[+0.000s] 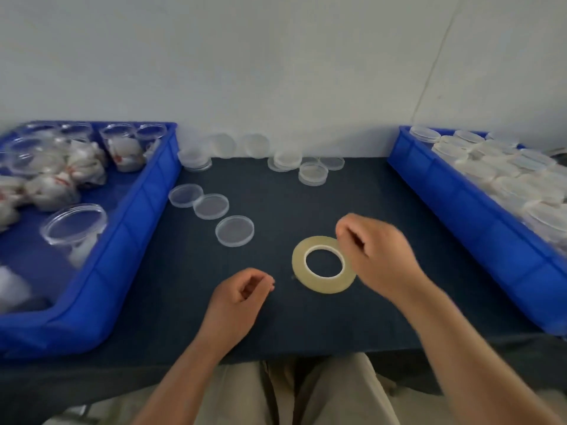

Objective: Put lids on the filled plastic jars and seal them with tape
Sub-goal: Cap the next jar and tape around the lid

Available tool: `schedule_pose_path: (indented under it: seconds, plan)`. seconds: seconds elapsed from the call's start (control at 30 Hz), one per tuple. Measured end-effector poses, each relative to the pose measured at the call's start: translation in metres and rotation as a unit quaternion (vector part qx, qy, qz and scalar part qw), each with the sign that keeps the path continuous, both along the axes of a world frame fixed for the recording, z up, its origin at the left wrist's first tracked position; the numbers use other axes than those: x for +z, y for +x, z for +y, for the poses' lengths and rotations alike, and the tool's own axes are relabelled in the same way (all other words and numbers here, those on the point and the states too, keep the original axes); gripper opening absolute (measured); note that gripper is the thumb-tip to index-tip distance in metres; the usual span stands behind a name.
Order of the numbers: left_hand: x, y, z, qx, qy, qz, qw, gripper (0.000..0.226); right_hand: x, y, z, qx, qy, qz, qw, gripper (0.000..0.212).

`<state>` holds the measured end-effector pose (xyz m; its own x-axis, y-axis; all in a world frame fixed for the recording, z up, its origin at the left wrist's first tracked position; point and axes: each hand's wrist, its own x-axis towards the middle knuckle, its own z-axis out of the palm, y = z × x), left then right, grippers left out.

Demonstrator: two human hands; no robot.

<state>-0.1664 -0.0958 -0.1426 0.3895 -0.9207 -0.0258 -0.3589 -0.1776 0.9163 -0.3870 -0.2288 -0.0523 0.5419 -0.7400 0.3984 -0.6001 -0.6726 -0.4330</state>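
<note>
Lying flat on the dark table (190,302), the tape roll (299,259) looks light, stiff and sticky-ended, best pinched by its outer rim. The right hand (380,256) curls over its edge, grip unclear; the left hand (239,302), loosely curled, holds nothing visible.

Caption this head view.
Left hand and right hand near the tape roll on the table; loose lids lie between two blue bins.
</note>
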Motion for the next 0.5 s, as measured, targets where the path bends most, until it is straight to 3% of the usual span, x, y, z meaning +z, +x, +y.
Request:
schedule_pose_path:
  seconds: [0.13, 0.27, 0.33, 0.4, 0.5]
  plan:
    - [0.002, 0.003, 0.003, 0.009, -0.031, 0.033, 0.999, 0.013, -0.07, 0.046, 0.03, 0.01, -0.009, -0.001, 1.0, 0.03]
    - [0.015, 0.01, 0.015, 0.017, -0.036, 0.075, 0.996, 0.017, -0.095, 0.057, 0.033, 0.029, -0.09, 0.038, 0.995, 0.014]
    - [0.027, 0.019, 0.026, 0.026, -0.061, 0.028, 0.997, 0.021, -0.098, 0.056, 0.03, 0.033, -0.1, 0.03, 0.994, 0.009]
    - [0.049, 0.034, 0.041, 0.041, -0.101, -0.053, 0.993, 0.019, -0.1, 0.054, 0.028, 0.035, -0.094, 0.035, 0.994, 0.021]
    - [0.085, 0.077, 0.061, 0.122, -0.151, -0.182, 0.964, 0.019, -0.102, 0.054, 0.028, 0.039, -0.093, 0.036, 0.994, 0.026]
